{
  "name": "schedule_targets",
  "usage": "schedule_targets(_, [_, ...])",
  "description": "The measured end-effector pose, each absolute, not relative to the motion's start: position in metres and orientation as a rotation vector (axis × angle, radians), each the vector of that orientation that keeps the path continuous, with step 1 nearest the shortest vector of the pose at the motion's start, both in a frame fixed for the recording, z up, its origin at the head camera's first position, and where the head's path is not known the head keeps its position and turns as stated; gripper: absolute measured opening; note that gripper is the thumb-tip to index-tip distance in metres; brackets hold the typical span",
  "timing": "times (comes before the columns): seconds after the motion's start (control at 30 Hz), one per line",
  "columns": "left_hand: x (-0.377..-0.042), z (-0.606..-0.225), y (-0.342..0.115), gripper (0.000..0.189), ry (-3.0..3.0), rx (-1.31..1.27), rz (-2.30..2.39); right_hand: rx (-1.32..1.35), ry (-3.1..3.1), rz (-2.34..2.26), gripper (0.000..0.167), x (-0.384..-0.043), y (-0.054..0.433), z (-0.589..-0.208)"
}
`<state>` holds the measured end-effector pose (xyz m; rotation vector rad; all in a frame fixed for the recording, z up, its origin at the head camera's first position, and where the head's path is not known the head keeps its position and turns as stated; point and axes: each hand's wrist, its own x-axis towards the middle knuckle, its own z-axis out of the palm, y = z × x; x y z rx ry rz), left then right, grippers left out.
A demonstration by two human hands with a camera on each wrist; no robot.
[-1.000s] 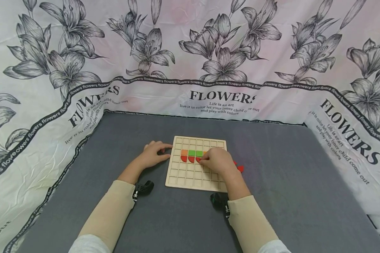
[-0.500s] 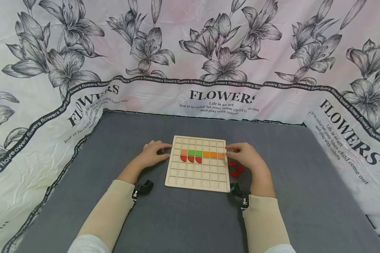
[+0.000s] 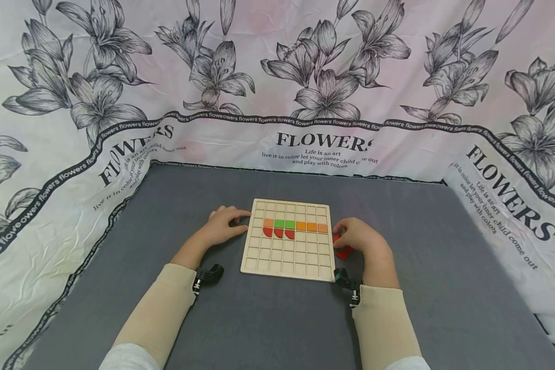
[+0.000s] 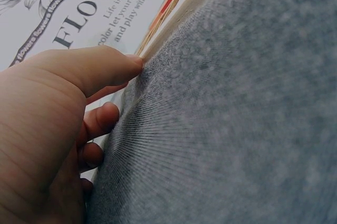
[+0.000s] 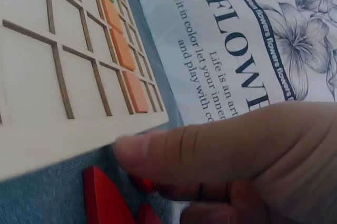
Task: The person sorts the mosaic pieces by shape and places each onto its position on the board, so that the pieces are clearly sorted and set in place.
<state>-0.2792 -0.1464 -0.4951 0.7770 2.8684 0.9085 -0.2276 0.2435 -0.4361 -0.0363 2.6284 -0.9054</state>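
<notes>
A pale wooden grid board [image 3: 289, 259] lies on the grey table. One row holds orange and green square pieces, including a green one [image 3: 279, 224]; below its left end sit red quarter-circle pieces [image 3: 279, 234]. My left hand [image 3: 222, 224] rests beside the board, its thumb [image 4: 113, 69] and forefinger tips at the left edge. By the right edge, my right hand [image 3: 361, 234] reaches over loose red pieces [image 3: 345, 252]. One red piece shows between its thumb and forefinger; I cannot tell whether they pinch it. The right thumb [image 5: 174, 150] overlaps the board's edge.
Around the board spreads the dark grey tabletop [image 3: 259, 318]. A white flower-printed cloth [image 3: 324, 149] stands up behind and at both sides. Black wrist straps with cameras sit on both forearms, the right camera [image 3: 344, 277] close to the board's near right corner.
My right hand has left the red quarter-circles on the board, moved right past the edge, then lowered over the loose red pieces. The left hand stays in place.
</notes>
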Motion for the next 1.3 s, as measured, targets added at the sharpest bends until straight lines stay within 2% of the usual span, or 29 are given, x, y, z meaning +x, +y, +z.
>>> schedule_targets(0.27, [-0.28,-0.494,-0.146,0.042,2.87,0.772,0.898,0.041,2.659,-0.825,0.029,-0.225,0.24,-0.433])
schedule_targets(0.5, [-0.279,-0.495,-0.146,0.042,2.874,0.775,0.914,0.034,2.694,-0.819,0.017,-0.226,0.238,-0.434])
schedule_targets(0.8, [-0.279,-0.495,-0.147,0.042,2.871,0.776,0.924,0.074,2.812,-0.952,0.025,-0.228,0.244,-0.431])
schedule_targets(1.1, [-0.279,-0.494,-0.146,0.042,2.871,0.763,0.92,-0.105,2.643,-1.347,0.033,-0.231,0.237,-0.431])
schedule_targets(1.3, [-0.279,-0.495,-0.146,0.042,2.873,0.76,0.927,-0.264,2.536,-1.292,0.028,-0.237,0.217,-0.441])
